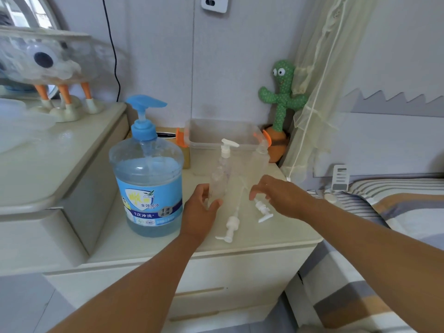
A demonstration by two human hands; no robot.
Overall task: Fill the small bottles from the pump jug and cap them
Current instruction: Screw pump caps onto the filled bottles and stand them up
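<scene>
Two hands reach over a cream worktop (276,239), a bedside cabinet with a striped bed (396,212) at its right. Largest on it is the pump jug (146,186), clear with a blue pump head and a blue label, more than half full of bluish liquid, standing upright at the left side. Behind it sits a clear plastic box (223,133) with orange clips, and a green cactus toy (282,97) stands in the corner beside a pale net curtain (319,80).

In front of the box stand the small bottles: one capped bottle (223,164) with a white pump fitted, one uncapped bottle (259,162) to its right, and a front bottle (216,188) nearer the camera. The left hand (199,212) curls around the base of the front bottle, thumb and fingers touching its sides. The right hand (281,195) is half spread, fingertips bent down just above a loose white pump cap (263,210) lying on the worktop; whether it touches is unclear. A second loose pump cap (229,227) with its dip tube lies between the hands.
</scene>
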